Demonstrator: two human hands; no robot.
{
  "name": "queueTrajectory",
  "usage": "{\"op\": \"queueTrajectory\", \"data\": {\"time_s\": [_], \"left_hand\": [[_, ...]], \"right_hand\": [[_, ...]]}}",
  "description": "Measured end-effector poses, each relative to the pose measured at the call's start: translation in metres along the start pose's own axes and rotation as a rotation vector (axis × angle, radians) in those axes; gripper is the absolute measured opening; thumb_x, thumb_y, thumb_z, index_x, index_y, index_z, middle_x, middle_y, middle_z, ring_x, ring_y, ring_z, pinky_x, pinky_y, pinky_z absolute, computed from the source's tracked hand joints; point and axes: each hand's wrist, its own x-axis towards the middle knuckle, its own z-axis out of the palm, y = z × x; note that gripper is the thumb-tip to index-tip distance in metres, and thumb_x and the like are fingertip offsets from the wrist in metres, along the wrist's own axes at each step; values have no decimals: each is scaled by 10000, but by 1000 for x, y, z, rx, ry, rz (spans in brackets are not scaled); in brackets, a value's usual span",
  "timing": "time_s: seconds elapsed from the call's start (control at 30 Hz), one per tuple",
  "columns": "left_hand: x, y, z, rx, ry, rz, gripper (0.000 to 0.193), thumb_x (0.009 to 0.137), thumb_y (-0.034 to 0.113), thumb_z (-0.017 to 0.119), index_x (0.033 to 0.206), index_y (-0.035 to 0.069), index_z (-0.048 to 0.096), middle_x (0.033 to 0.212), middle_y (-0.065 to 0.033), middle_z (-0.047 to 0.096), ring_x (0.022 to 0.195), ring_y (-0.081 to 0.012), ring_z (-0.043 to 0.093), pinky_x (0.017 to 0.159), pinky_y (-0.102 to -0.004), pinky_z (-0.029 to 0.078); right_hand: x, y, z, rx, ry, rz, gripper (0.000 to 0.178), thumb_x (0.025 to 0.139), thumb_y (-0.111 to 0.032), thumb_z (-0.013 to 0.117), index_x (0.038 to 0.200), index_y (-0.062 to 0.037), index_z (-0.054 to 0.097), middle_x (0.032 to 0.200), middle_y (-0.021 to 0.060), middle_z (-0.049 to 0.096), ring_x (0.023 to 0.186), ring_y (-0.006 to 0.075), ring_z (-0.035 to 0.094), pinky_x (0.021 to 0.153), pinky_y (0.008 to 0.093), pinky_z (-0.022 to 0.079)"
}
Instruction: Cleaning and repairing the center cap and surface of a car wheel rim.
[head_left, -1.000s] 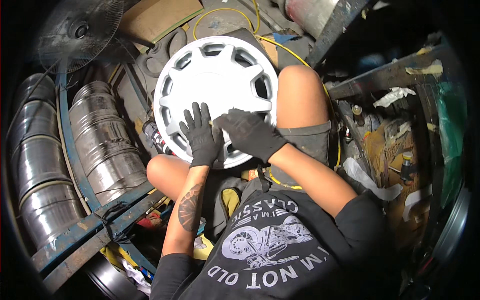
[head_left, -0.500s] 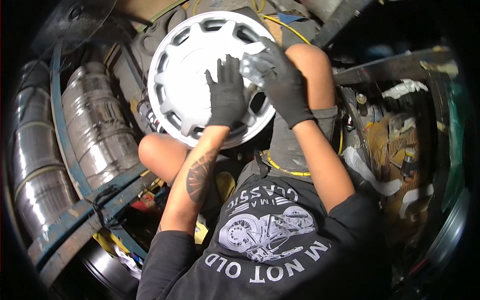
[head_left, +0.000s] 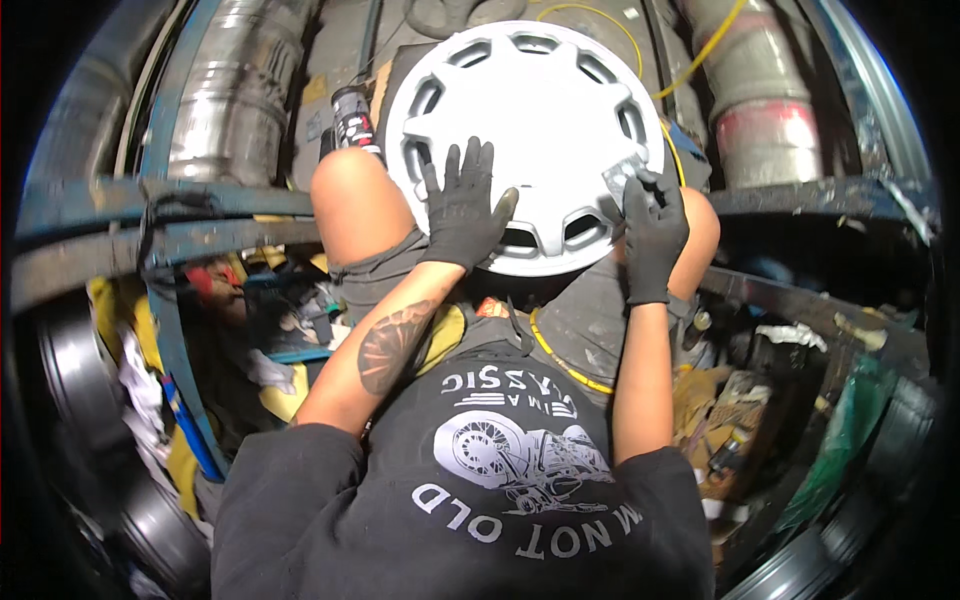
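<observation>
A round silver-white wheel [head_left: 530, 130], with a ring of oval openings near its edge, lies in front of me between my knees. My left hand [head_left: 463, 212], in a dark glove, rests flat on its near left part with the fingers spread. At the near right edge of the wheel, my gloved right hand [head_left: 652, 222] pinches a small crumpled grey piece [head_left: 622, 180] against the face. Whether that piece is cloth or plastic I cannot make out.
Metal drums [head_left: 235, 100] stand on a blue frame [head_left: 235, 205] beyond my left knee; another drum [head_left: 765, 120] is at the far right. Beside the wheel stands a dark can [head_left: 352, 118]. A yellow hose [head_left: 705, 60] runs at the far right. Clutter fills both sides.
My right hand has moved right and nearer, from the wheel's upper right to its near right edge, still holding the grey piece. My left hand stays on the wheel. The whole view has turned.
</observation>
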Motion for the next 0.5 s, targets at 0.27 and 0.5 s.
{"op": "queueTrajectory", "data": {"time_s": [0.27,0.5], "left_hand": [[-15,11,-3,-6,-24,-45,816,976,520,522,1589,33,290,1663,-202,227,1526,-414,209,1210,-615,114],[-31,20,-4,120,-41,-15,803,973,523,526,1573,29,325,1640,-189,291,1492,-399,283,1167,-598,205]], "right_hand": [[-6,19,16,-396,-31,-469,507,859,-93,730,1344,-61,587,1124,164,703,1000,271,711,870,352,547],[4,38,10,-398,1,-614,192,910,-203,707,941,-35,619,800,147,647,731,331,640,710,402,514]]}}
